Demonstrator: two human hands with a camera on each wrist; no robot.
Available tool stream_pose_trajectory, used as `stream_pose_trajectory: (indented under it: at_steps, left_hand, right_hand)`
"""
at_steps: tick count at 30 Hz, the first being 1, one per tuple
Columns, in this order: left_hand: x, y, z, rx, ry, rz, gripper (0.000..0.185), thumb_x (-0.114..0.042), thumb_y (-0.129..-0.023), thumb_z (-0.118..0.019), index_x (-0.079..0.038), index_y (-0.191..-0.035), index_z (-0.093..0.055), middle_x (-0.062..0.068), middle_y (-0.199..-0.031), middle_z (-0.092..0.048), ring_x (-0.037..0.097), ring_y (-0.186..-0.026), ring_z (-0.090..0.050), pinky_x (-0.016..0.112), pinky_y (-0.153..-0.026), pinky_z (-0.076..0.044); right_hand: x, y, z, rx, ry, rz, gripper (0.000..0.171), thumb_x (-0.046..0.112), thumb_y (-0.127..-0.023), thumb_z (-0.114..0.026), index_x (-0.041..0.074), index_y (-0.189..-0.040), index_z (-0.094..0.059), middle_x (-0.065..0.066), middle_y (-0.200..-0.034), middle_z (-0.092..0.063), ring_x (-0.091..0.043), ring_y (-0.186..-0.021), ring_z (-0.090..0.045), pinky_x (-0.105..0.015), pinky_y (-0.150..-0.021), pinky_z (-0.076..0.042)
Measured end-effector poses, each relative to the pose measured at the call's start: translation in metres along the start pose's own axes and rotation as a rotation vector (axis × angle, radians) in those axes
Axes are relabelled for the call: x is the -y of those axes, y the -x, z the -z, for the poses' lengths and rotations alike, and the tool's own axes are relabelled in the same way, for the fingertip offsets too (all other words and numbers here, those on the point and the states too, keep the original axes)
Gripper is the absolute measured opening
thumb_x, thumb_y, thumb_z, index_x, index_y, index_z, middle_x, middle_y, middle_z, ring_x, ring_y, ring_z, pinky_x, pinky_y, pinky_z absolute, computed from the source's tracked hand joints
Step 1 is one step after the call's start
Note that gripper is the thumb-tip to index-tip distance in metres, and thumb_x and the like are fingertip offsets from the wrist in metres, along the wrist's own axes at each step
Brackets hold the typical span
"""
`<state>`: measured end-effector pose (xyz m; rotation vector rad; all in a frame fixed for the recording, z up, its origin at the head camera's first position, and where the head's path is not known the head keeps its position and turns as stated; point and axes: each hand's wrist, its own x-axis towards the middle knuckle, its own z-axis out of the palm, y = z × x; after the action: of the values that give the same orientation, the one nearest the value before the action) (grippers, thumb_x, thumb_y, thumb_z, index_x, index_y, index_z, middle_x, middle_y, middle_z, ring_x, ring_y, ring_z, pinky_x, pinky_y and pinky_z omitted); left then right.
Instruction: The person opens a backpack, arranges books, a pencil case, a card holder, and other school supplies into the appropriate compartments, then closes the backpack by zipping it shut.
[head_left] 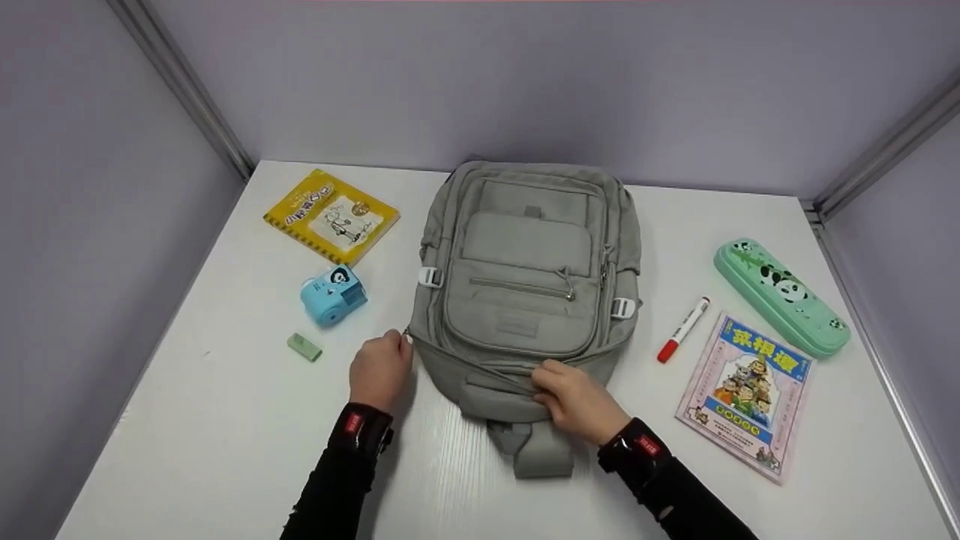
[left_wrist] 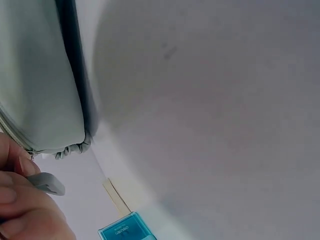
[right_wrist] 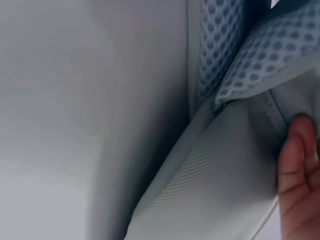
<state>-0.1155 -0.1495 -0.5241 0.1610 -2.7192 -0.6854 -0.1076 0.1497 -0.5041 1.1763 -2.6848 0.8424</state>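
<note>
Here we are at the grey backpack [head_left: 529,300], lying flat in the middle of the counter [head_left: 450,487], pocket side up, and both hands are on it at the near end! Our left hand [head_left: 379,371] is at the near left corner, fingers curled, and the left wrist view shows it pinching a grey zip pull [left_wrist: 49,184] that pokes out past the fingertips. Our right hand [head_left: 574,394] pinches the bag's fabric at the near edge, thumb against fingers, just above the hanging strap [head_left: 544,454].

Now, technique! We'd judge this to be zip work, and it looks like a two-handed job: the right hand anchors the cloth so the bag doesn't slide, while the left draws the pull along the seam, not up and away from it. The edge bends sharply at that corner, so we want the fabric taut and the pace slow around the curve. Loose folds by the right hand could snag the slider; better to smooth them flat first. The blue sharpener [head_left: 334,296] and green eraser [head_left: 304,347] sit near our left hand, so elbows in!
</note>
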Motion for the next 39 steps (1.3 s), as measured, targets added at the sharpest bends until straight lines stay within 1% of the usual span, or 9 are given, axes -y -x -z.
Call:
stream_pose_trajectory:
  at_steps: [5, 8, 13, 20, 24, 27, 31, 35, 39]
  left_hand:
    - [0.0, -0.008, -0.002, 0.044, -0.009, 0.02, 0.033, -0.01, -0.093, -0.057, -0.006, -0.061, -0.047, 0.016, -0.056, -0.058, 0.029, -0.049, -0.055, 0.047, -0.047, -0.042]
    - [0.0, -0.016, -0.005, 0.049, -0.019, 0.019, 0.032, -0.01, -0.093, -0.056, -0.003, -0.063, -0.05, 0.019, -0.058, -0.06, 0.034, -0.051, -0.059, 0.05, -0.048, -0.043]
    - [0.0, -0.038, -0.008, 0.075, -0.039, 0.025, 0.03, -0.012, -0.095, -0.054, 0.001, -0.068, -0.057, 0.024, -0.065, -0.064, 0.042, -0.061, -0.065, 0.055, -0.055, -0.048]
    - [0.0, -0.067, -0.015, 0.146, -0.087, 0.06, 0.03, -0.014, -0.098, -0.051, 0.005, -0.078, -0.064, 0.025, -0.074, -0.07, 0.042, -0.069, -0.069, 0.056, -0.06, -0.052]
    - [-0.001, -0.077, -0.019, 0.159, -0.106, 0.093, 0.032, -0.014, -0.099, -0.049, 0.006, -0.08, -0.066, 0.026, -0.08, -0.072, 0.042, -0.071, -0.07, 0.056, -0.062, -0.054]
    - [-0.002, -0.079, -0.021, 0.172, -0.123, 0.117, 0.033, -0.015, -0.101, -0.047, 0.006, -0.083, -0.066, 0.027, -0.083, -0.072, 0.041, -0.072, -0.071, 0.056, -0.063, -0.055]
    - [0.0, -0.076, -0.022, 0.186, -0.147, 0.139, 0.033, -0.017, -0.102, -0.048, 0.005, -0.085, -0.066, 0.027, -0.084, -0.073, 0.041, -0.074, -0.071, 0.055, -0.063, -0.055]
    - [0.001, -0.073, -0.019, 0.187, -0.163, 0.132, 0.032, -0.021, -0.102, -0.052, 0.004, -0.085, -0.066, 0.026, -0.083, -0.072, 0.04, -0.073, -0.071, 0.055, -0.062, -0.055]
    - [-0.002, -0.07, -0.012, 0.205, -0.166, 0.1, 0.029, -0.021, -0.099, -0.057, 0.003, -0.087, -0.065, 0.025, -0.081, -0.071, 0.04, -0.072, -0.07, 0.054, -0.061, -0.054]
  right_hand:
    - [-0.009, 0.01, 0.005, -0.033, 0.013, 0.064, 0.025, 0.003, -0.081, -0.074, 0.012, -0.078, -0.052, 0.003, -0.08, -0.05, -0.006, -0.071, -0.049, -0.023, -0.064, -0.049]
    - [-0.011, 0.015, 0.007, -0.056, 0.023, 0.1, 0.025, 0.002, -0.079, -0.075, 0.012, -0.078, -0.052, 0.003, -0.081, -0.049, -0.006, -0.071, -0.049, -0.022, -0.064, -0.048]
    - [-0.014, 0.021, 0.008, -0.081, -0.006, 0.126, 0.025, -0.002, -0.077, -0.074, 0.012, -0.078, -0.054, 0.003, -0.083, -0.051, -0.007, -0.074, -0.052, -0.021, -0.068, -0.05]
    - [-0.018, 0.024, 0.005, -0.095, -0.028, 0.143, 0.023, -0.002, -0.077, -0.074, 0.012, -0.078, -0.056, 0.003, -0.088, -0.058, -0.008, -0.079, -0.06, -0.018, -0.075, -0.052]
    - [-0.019, 0.025, 0.004, -0.098, -0.048, 0.163, 0.025, -0.003, -0.077, -0.074, 0.011, -0.075, -0.054, 0.002, -0.089, -0.059, -0.01, -0.08, -0.061, -0.018, -0.075, -0.052]
    - [-0.019, 0.025, 0.003, -0.109, -0.067, 0.168, 0.024, -0.004, -0.076, -0.074, 0.011, -0.077, -0.055, 0.002, -0.09, -0.06, -0.011, -0.081, -0.061, -0.019, -0.076, -0.053]
    - [-0.018, 0.026, 0.001, -0.142, -0.077, 0.135, 0.022, -0.003, -0.079, -0.074, 0.011, -0.083, -0.058, 0.001, -0.091, -0.062, -0.011, -0.082, -0.062, -0.021, -0.076, -0.053]
    - [-0.019, 0.027, 0.007, -0.155, -0.014, 0.044, 0.017, 0.007, -0.084, -0.075, 0.013, -0.096, -0.064, 0.002, -0.096, -0.065, -0.011, -0.085, -0.066, -0.024, -0.075, -0.055]
    - [-0.03, 0.03, 0.022, -0.139, 0.083, -0.051, 0.022, 0.015, -0.085, -0.076, 0.014, -0.106, -0.068, 0.001, -0.103, -0.067, -0.012, -0.09, -0.069, -0.03, -0.076, -0.057]
